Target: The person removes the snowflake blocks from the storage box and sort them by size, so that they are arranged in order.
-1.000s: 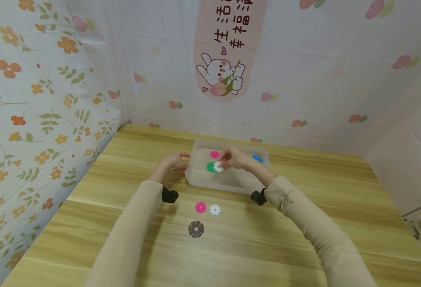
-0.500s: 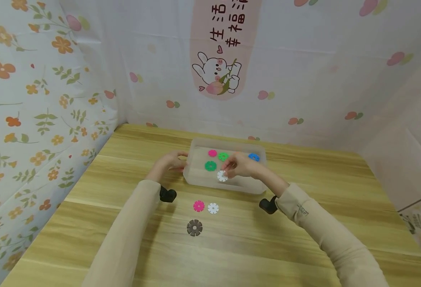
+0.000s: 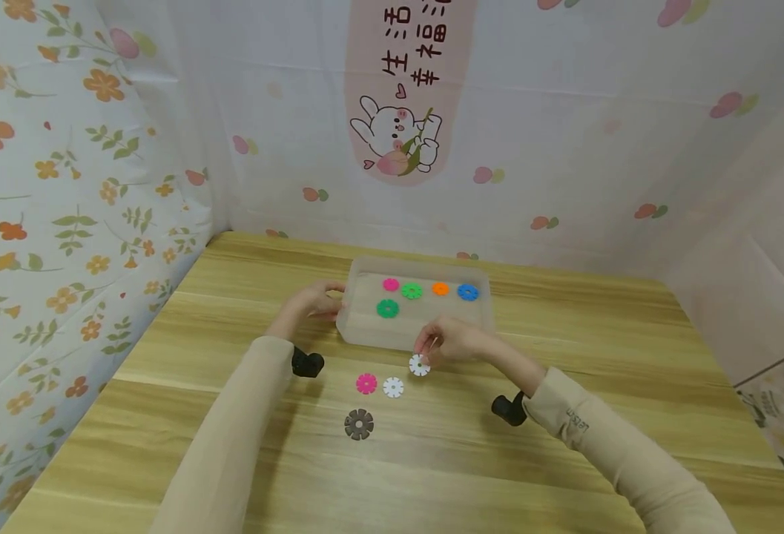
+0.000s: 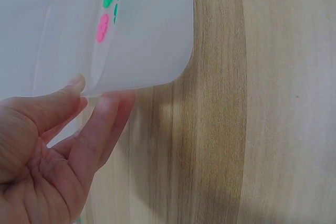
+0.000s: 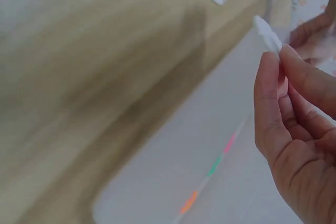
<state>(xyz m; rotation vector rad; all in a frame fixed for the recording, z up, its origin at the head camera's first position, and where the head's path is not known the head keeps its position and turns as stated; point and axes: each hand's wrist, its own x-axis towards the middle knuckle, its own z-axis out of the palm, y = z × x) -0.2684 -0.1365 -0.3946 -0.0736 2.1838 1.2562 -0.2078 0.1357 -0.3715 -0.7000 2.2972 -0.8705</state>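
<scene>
My right hand (image 3: pixel 455 340) pinches a white notched snowflake disc (image 3: pixel 414 364) between thumb and fingers, above the table just in front of the frosted plastic box (image 3: pixel 371 336). The right wrist view shows this disc (image 5: pixel 266 34) edge-on at the fingertips. At the box's left end, my left hand (image 3: pixel 310 302) grips the wall. In the left wrist view its thumb (image 4: pixel 77 83) is at the rim, with the fingers against the outside. Inside the box lie notched discs: pink (image 3: pixel 386 285), light green (image 3: pixel 406 291), dark green (image 3: pixel 381 309), orange (image 3: pixel 435 288) and blue (image 3: pixel 461 293).
On the wooden table (image 3: pixel 472 467), a pink disc (image 3: pixel 361 384) and another white disc (image 3: pixel 388 388) lie side by side in front of the box. A larger dark brown disc (image 3: pixel 350 426) sits nearer. Printed cloth (image 3: pixel 285 111) hangs behind the table and at the left.
My right hand has drawn the white disc out of the box toward the front, over the table edge of the box, uncovering the green, orange and blue discs. The left hand stays at the box.
</scene>
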